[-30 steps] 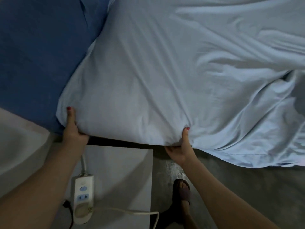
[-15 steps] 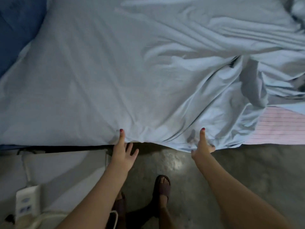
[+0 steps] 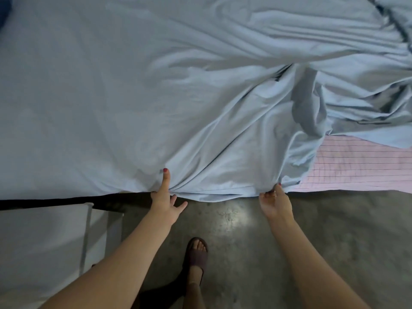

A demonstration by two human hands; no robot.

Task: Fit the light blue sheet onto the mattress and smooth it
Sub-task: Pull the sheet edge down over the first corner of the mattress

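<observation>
The light blue sheet (image 3: 133, 97) covers most of the mattress, flat on the left and bunched into folds on the right. A pink checked patch of mattress (image 3: 356, 166) lies bare at the right near edge. My left hand (image 3: 165, 197) is at the sheet's near edge with its thumb pressed on top and the fingers spread below the hem. My right hand (image 3: 275, 202) pinches the sheet's hem beside the bare patch. Between both hands the edge hangs in a slack fold.
A white bedside table (image 3: 44, 241) stands at the lower left against the bed. Grey concrete floor (image 3: 345, 230) runs along the bed's near side. A foot in a dark sandal (image 3: 196, 253) stands on it between my arms.
The view and both hands have shifted right along the bed's edge. The power strip and dark blue pillow have left the view, more pink mattress shows, and my right hand now pinches the hem.
</observation>
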